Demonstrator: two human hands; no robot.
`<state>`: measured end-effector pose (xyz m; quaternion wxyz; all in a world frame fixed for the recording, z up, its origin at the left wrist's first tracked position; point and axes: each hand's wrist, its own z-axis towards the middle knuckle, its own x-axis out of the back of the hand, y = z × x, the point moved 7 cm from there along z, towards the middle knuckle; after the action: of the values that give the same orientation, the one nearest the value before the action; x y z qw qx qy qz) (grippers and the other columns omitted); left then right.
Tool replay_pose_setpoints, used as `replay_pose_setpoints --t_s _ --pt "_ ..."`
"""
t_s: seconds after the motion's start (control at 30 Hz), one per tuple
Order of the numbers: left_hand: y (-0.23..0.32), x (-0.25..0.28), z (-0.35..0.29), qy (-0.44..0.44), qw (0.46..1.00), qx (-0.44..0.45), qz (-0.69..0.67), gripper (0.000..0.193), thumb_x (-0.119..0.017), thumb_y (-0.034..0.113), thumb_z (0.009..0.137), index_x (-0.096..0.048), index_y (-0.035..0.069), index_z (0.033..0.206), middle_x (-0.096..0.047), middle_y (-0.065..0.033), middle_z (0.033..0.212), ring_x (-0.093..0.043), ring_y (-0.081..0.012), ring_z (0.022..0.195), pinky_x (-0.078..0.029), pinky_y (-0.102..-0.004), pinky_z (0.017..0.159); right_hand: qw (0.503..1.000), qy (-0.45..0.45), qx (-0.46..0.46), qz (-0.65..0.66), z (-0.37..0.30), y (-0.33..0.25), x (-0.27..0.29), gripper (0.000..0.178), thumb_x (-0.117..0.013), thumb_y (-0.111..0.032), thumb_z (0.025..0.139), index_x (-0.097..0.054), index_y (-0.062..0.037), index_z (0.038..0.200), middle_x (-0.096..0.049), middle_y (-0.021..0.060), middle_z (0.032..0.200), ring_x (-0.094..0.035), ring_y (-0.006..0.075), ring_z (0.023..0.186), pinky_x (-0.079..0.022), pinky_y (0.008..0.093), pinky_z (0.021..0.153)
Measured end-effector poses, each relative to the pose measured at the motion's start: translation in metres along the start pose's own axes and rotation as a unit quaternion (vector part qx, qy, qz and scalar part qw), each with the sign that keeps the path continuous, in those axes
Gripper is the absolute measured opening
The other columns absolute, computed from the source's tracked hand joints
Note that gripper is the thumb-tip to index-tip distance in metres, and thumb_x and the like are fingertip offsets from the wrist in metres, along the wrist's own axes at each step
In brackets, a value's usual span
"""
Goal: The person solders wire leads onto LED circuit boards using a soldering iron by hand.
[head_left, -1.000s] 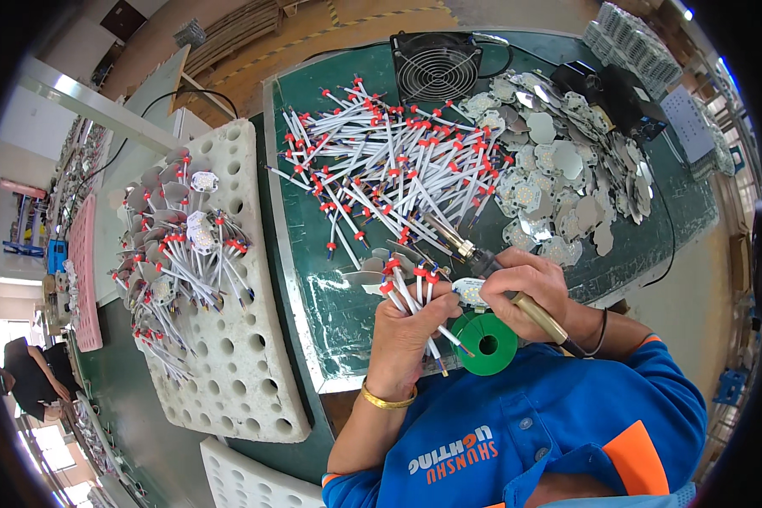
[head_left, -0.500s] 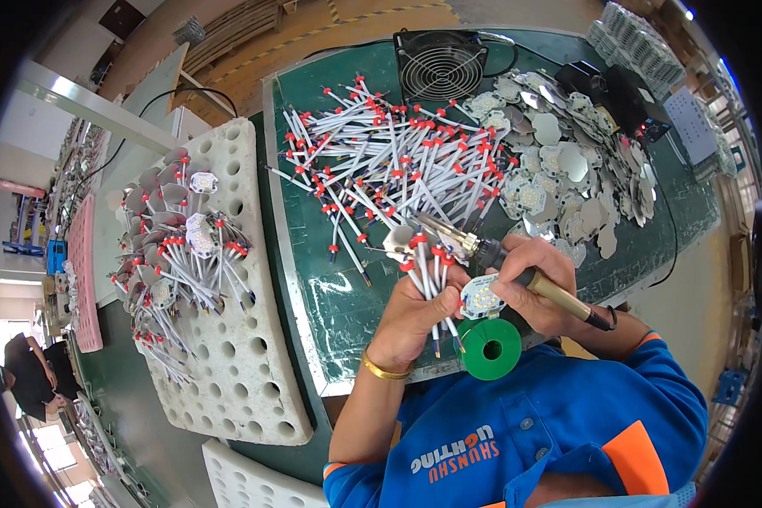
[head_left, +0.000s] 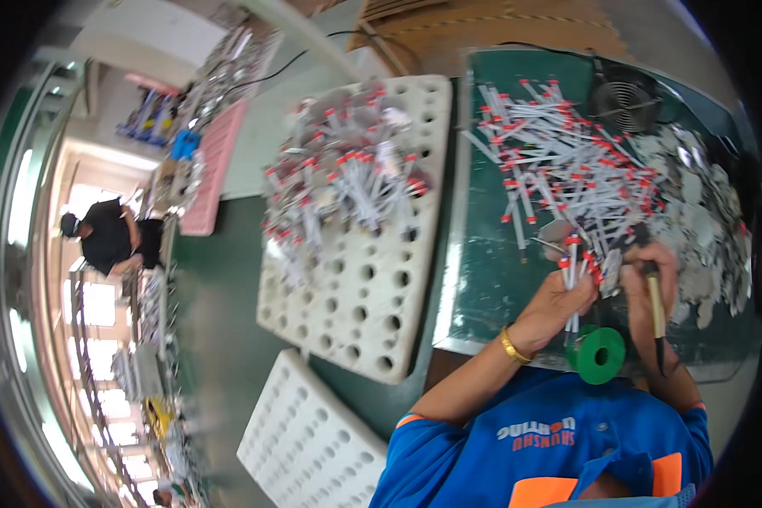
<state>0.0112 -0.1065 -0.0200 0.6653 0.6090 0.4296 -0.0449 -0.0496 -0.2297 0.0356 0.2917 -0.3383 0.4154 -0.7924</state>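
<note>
My left hand is closed around a small bunch of white cables with red rings, their lower ends hanging past the fingers. In my right hand a soldering iron lies with its tan handle pointing down toward me; its tip is blurred. Between the two hands a small pale LED board shows edge-on, close to the right fingertips. Motion blur hides which fingers hold it. Just below the hands stands a green spool at the table's near edge.
Loose white cables are heaped on the green table, with metal plates piled at right and a black fan behind. Left, a perforated white foam board carries cabled boards. A person stands far left.
The view has swung left, so the table and hands appear farther right. The LED board has turned from face-up to nearly edge-on. Both hands keep their grips.
</note>
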Motion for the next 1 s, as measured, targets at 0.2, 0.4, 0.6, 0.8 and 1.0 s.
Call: replay_pose_setpoints --t_s 0.2,0.4,0.6,0.8,1.0 --pt "0.065 0.029 -0.055 0.119 0.978 -0.015 0.173 0.012 -0.053 0.017 0.088 -0.052 0.006 0.094 -0.047 0.0050 0.076 -0.043 -0.0047 0.070 -0.037 -0.0205 0.063 0.994 0.038 -0.054 0.086 -0.002 0.013 0.015 0.014 -0.048 -0.002 0.086 -0.046 -0.0030 0.100 -0.049 0.0090 0.093 -0.046 0.0091 0.068 -0.040 0.0222 0.065" --pt "0.164 0.104 -0.137 0.385 0.810 -0.031 0.440 0.015 -0.058 0.015 0.084 -0.057 0.004 0.093 -0.055 0.0031 0.077 -0.049 -0.0060 0.070 -0.040 -0.0229 0.063 0.996 0.012 -0.068 0.059 -0.009 0.023 0.021 0.009 -0.048 -0.003 0.086 -0.047 -0.0028 0.095 -0.049 0.0086 0.089 -0.046 0.0081 0.066 -0.039 0.0214 0.062" --pt "0.265 0.196 -0.223 0.572 0.585 -0.050 0.573 0.032 -0.060 0.029 0.080 -0.056 0.000 0.093 -0.059 -0.0066 0.076 -0.055 -0.0155 0.063 -0.044 -0.0320 0.058 0.998 0.013 -0.047 0.046 -0.013 0.010 0.021 0.009 -0.050 -0.001 0.085 -0.048 -0.0028 0.093 -0.049 0.0087 0.088 -0.047 0.0090 0.064 -0.040 0.0212 0.060" --pt "0.261 0.235 -0.214 0.579 0.240 0.180 0.758 0.062 -0.057 0.055 0.072 -0.052 0.009 0.114 -0.054 -0.0196 0.111 -0.051 -0.0409 0.104 -0.042 -0.0526 0.085 0.999 0.025 0.009 -0.040 -0.017 -0.002 0.035 0.015 -0.055 0.003 0.080 -0.051 -0.0034 0.093 -0.052 0.0105 0.087 -0.051 0.0134 0.066 -0.042 0.0248 0.061" --pt "0.249 0.276 -0.219 0.526 0.316 0.125 0.780 0.052 -0.061 0.042 0.074 -0.055 0.003 0.109 -0.056 -0.0225 0.108 -0.054 -0.0354 0.102 -0.042 -0.0447 0.085 0.965 -0.019 0.164 -0.204 -0.003 -0.001 0.040 0.022 -0.061 0.005 0.072 -0.053 -0.0016 0.091 -0.059 0.0112 0.079 -0.056 0.0259 0.063 -0.044 0.0348 0.062"
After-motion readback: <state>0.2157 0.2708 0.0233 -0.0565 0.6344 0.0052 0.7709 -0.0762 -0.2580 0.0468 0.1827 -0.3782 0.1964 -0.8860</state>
